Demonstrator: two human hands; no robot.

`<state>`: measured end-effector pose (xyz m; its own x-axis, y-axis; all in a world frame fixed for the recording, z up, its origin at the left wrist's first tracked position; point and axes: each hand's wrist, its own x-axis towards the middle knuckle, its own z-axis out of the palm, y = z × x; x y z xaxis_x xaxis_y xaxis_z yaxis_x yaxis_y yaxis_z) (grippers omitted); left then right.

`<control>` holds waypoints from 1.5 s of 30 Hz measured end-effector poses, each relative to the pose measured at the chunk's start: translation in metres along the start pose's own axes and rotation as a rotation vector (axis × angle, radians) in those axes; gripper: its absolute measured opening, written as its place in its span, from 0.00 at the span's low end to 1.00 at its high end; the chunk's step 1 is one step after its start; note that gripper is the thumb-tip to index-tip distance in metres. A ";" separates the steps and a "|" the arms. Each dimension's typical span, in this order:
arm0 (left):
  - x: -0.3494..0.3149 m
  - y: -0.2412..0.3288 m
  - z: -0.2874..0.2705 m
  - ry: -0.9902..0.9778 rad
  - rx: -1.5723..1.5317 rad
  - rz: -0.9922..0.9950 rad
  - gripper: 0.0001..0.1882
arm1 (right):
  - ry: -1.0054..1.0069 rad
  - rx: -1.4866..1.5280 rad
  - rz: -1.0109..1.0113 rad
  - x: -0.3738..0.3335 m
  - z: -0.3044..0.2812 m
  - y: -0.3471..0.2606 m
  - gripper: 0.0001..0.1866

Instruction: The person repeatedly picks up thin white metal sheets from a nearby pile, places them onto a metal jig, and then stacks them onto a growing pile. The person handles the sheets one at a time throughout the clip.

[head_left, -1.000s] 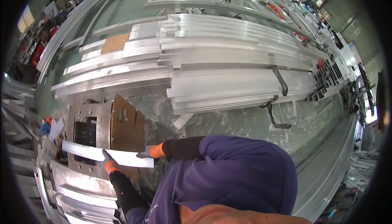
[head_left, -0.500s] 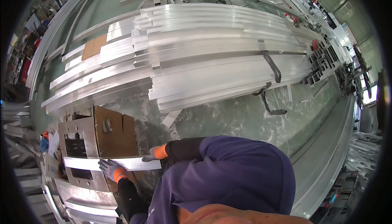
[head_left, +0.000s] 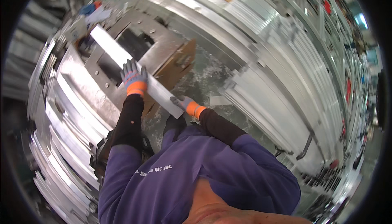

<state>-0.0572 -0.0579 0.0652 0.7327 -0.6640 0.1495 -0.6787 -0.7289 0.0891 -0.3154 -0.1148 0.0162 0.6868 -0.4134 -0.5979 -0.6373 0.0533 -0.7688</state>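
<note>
A long pale aluminium strip (head_left: 161,94) slants across a metal plate with rectangular openings (head_left: 163,54), its near end sticking out toward my body. My left hand (head_left: 134,77), in a grey glove with an orange cuff, lies on the strip about midway, fingers stretched out and apart. My right hand (head_left: 187,104), gloved alike, is closed on the strip's right edge near the near end; some of its fingers are hidden. Beneath the plate's right side a brown cardboard box (head_left: 176,69) shows. The strip's far end rests past the plate's openings.
Large stacks of aluminium profiles (head_left: 281,93) lie to the right, with a dark strap (head_left: 305,147) over one bundle. More profiles (head_left: 71,152) are piled at the left. A short offcut (head_left: 220,100) lies on the floor beyond my right hand.
The view has swung round to the left, so the plate and stacks appear turned clockwise. Both hands stay at the strip, the left flat on it and the right at its near end.
</note>
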 end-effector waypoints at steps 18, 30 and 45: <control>0.279 -0.149 0.040 -0.053 0.052 -0.128 0.38 | 0.076 -0.189 -0.273 0.250 0.038 -0.184 0.48; 0.137 -0.040 0.028 0.101 0.169 -0.033 0.36 | -0.045 0.074 -0.106 0.115 -0.021 -0.076 0.42; -0.170 0.166 0.018 -0.133 -0.178 0.012 0.42 | -0.054 0.094 0.008 -0.144 -0.109 0.184 0.32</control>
<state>-0.2936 -0.0685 0.0371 0.7166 -0.6972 0.0219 -0.6771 -0.6877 0.2619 -0.5699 -0.1449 -0.0143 0.7014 -0.3633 -0.6132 -0.6087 0.1423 -0.7805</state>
